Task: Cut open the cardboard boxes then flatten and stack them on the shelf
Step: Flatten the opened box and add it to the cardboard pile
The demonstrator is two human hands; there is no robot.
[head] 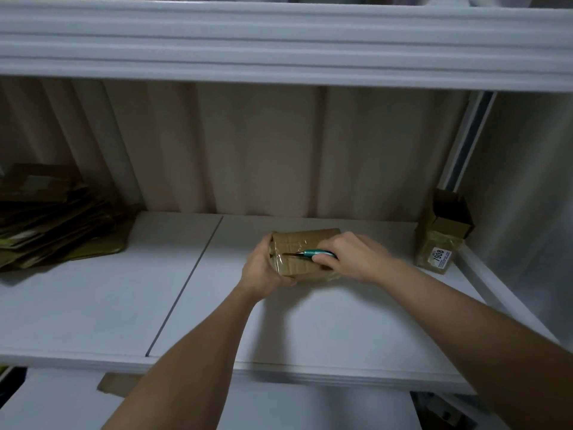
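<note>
A small taped cardboard box [302,243] sits on the white shelf [93,305], near its middle. My left hand [263,268] grips the box's left end. My right hand [350,257] holds a teal-handled knife [313,253], whose dark blade lies along the taped seam on the box's top, pointing left. A stack of flattened cardboard [52,225] lies at the shelf's far left.
An opened cardboard box with a white 1908 label [440,234] stands in the shelf's back right corner. An upper shelf edge [279,51] overhangs the work area. A cardboard scrap [119,384] lies on the lower level below the shelf's front edge.
</note>
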